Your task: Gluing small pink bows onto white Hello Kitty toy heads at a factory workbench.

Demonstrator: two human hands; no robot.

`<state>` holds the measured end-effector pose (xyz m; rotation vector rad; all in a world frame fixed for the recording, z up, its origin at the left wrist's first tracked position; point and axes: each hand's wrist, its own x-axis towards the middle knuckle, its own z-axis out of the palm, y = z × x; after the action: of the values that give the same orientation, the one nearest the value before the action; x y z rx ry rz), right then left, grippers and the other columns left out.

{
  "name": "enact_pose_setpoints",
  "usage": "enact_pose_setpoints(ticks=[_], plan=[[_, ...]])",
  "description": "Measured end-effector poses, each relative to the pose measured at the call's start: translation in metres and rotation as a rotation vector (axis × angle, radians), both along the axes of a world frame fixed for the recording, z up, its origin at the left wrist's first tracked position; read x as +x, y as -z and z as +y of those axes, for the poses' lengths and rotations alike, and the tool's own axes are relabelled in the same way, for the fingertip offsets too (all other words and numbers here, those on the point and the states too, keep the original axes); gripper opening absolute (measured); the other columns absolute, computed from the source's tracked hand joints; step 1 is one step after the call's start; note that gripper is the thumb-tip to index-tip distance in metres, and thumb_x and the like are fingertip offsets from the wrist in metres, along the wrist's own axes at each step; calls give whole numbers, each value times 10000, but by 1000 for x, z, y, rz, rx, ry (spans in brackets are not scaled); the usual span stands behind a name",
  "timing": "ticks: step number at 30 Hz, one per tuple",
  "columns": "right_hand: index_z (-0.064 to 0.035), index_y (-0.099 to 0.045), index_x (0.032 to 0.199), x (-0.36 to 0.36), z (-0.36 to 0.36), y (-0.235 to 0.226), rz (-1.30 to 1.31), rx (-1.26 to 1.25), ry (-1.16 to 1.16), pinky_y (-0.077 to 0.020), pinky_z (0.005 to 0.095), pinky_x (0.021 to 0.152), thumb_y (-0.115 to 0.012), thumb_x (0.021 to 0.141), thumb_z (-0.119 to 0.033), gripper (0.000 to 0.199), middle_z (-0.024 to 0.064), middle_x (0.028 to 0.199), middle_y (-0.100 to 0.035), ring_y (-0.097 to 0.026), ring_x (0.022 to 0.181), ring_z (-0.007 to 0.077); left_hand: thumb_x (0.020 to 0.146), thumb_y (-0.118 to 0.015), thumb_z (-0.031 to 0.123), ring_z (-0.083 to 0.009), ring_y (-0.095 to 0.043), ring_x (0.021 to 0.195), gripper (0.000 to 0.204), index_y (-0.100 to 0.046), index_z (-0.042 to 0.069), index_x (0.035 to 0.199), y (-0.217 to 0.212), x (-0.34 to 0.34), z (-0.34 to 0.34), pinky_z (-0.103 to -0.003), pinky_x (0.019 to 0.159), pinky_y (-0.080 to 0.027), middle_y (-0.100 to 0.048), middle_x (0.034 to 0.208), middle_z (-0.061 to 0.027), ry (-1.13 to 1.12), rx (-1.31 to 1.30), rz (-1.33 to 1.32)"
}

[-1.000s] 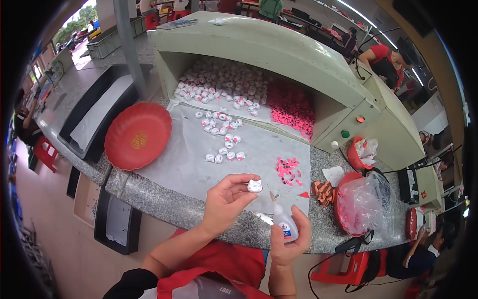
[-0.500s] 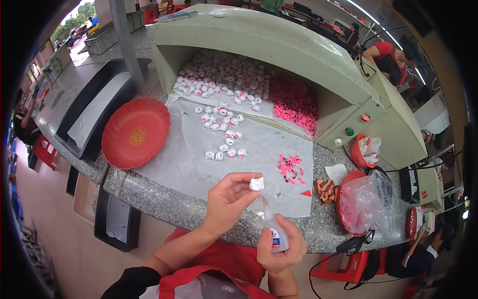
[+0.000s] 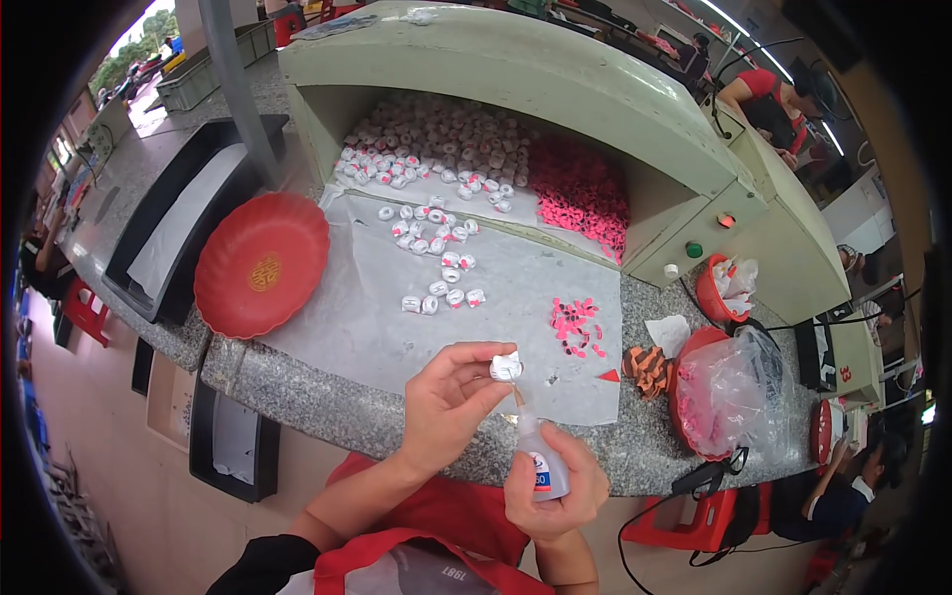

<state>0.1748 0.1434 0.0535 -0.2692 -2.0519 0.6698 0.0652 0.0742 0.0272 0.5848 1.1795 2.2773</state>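
Pinched between the fingertips of my left hand [image 3: 444,407] is a small white rounded piece [image 3: 507,368], held above the front of the paper sheet. My right hand [image 3: 561,488] grips a translucent glue bottle [image 3: 543,458] with a thin nozzle, pointed up at the underside of that piece; the tip is at or very near its surface. On the paper [image 3: 367,288] beyond lie several similar white pieces [image 3: 438,289], some with pink spots. To their right sits a loose cluster of small pink-and-black pieces [image 3: 575,325].
A pale green open-fronted cabinet [image 3: 516,59] holds heaps of white and pink pieces. At left are a red scalloped tray [image 3: 263,266] and a black bin [image 3: 188,218]. At right stand a red bowl with a plastic bag [image 3: 729,392] and a crumpled striped cloth [image 3: 647,373].
My view has shifted slightly, so the scene sits a little differently. Both hands keep their holds, with the nozzle still up against or close to the white piece.
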Motion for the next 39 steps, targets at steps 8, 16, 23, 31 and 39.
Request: enact_pose_setpoints(ticks=[8,16,23,31,39], plan=[[55,-563,891,-1,-1,-1,11,2,-11,-462,284,495,-615,606,-28,301,142,680,-586,-574,522,229,774,-540,-101,-183,-543,983,310,-458,-62,1071,-1,1,-1,-291,816,-489,-515,1114,-166,-3,-3,8],[43,-561,887,-2,2,1,57,51,-13,-421,257,408,-660,599,-25,312,104,664,-591,-517,444,188,776,-532,-108,-186,-546,976,310,-455,-63,1073,-2,1,-1,-295,803,-495,-514,1116,-169,-18,-16,34],[46,-562,877,-3,1,2,56,43,-50,-410,249,398,-658,594,-19,306,96,684,-598,-500,432,178,775,-521,-116,-178,-544,970,324,-458,-61,1088,0,0,-2,-282,783,-495,-506,1127,-164,4,-15,42],[49,-569,858,5,0,-9,-66,-68,-39,-476,285,518,-619,611,-44,269,140,697,-600,-598,551,241,752,-519,-136,-235,-538,1013,317,-479,-42,1052,2,-3,-4,-307,826,-467,-504,1125,-196,-37,-50,147],[40,-576,862,7,3,-10,-87,-121,-54,-477,275,532,-618,619,-50,262,134,701,-608,-603,562,217,749,-519,-135,-252,-538,1014,314,-485,-42,1047,5,-5,-4,-323,849,-462,-498,1126,-201,-52,-52,191]])
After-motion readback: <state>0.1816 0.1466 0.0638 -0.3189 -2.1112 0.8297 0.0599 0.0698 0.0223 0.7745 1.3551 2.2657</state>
